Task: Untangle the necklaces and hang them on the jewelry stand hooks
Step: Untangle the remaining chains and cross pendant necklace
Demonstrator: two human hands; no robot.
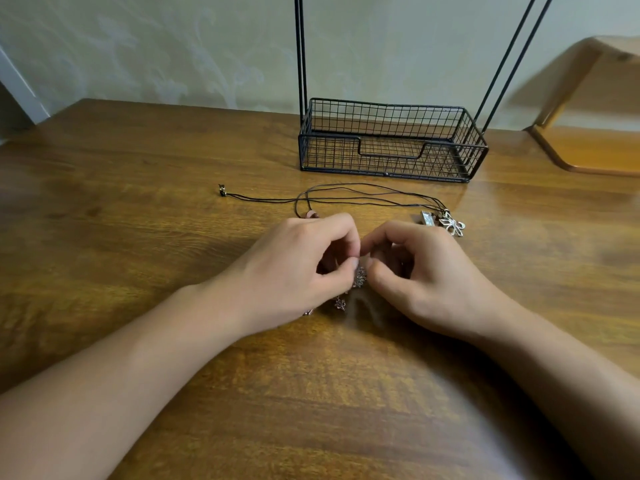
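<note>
Dark cord necklaces (349, 198) lie tangled on the wooden table (138, 209), their cords running left to a small clasp (222, 190). A silver flower pendant (452, 225) and a rectangular pendant (427, 217) lie at the right end. My left hand (298, 268) and my right hand (426, 275) meet in front of them, both pinching a small dark filigree pendant necklace (359, 277); another small charm (340, 303) of it hangs below. The black wire jewelry stand (388, 143) stands behind; its hooks are out of view.
The stand's base is a wire basket with two pairs of thin black rods rising out of frame. A wooden chair (588, 147) stands at the right beyond the table. A pale wall lies behind. A pinkish bead (310, 214) peeks out above my left hand.
</note>
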